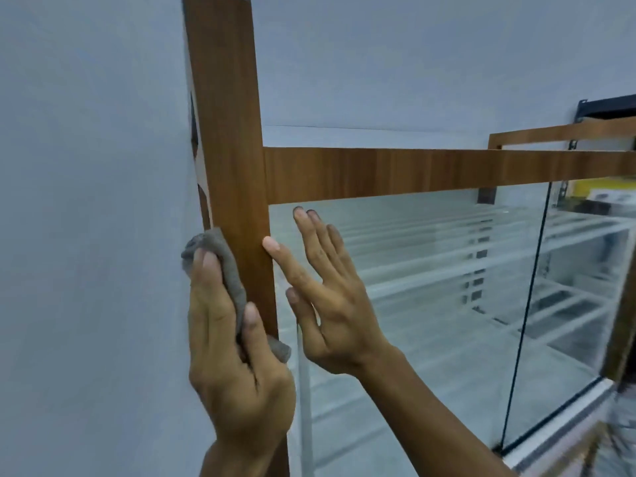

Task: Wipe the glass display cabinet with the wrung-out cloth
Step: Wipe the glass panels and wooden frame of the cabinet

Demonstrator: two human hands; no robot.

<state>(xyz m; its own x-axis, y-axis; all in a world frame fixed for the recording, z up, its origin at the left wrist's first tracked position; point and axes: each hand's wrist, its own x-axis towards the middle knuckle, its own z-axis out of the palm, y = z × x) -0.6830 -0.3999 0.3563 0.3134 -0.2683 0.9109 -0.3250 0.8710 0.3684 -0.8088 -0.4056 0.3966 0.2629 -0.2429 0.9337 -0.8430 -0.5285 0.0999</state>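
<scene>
Left hand (234,346) clamps the grey cloth (227,266) on the wooden upright (234,166); right hand (327,297) spread flat; glass pane (430,287) at three o'clock looks unwiped.

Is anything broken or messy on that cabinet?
Nothing looks broken or spilled. The wooden post stands straight, the glass panel shows no cracks, and the shelves behind it look level. The left hand presses the grey cloth to the post's edge; the right hand rests flat on the glass.
</scene>
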